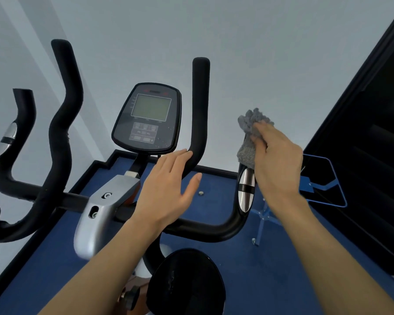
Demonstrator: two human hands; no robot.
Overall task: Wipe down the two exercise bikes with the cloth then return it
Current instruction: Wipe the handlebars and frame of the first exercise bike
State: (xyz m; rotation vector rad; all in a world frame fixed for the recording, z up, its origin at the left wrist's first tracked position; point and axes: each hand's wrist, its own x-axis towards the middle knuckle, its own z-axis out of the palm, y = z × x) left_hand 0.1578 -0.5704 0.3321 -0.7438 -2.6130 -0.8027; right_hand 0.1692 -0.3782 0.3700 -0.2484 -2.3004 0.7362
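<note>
An exercise bike fills the head view, with a grey console (149, 117), black foam handlebars (199, 105) and a black saddle (187, 283) low in the middle. My right hand (278, 160) is shut on a grey fluffy cloth (250, 133), pressing it over the top of the right outer grip, just above that grip's silver pulse sensor (246, 189). With fingers spread, my left hand (168, 187) rests against the bend of the inner right handlebar. It holds nothing.
The left handlebars (62, 123) with another silver sensor (6, 139) curve up at the left. A blue metal stand (323, 183) sits on the blue carpet at the right, beside a tall black unit (373, 155). White walls are close ahead.
</note>
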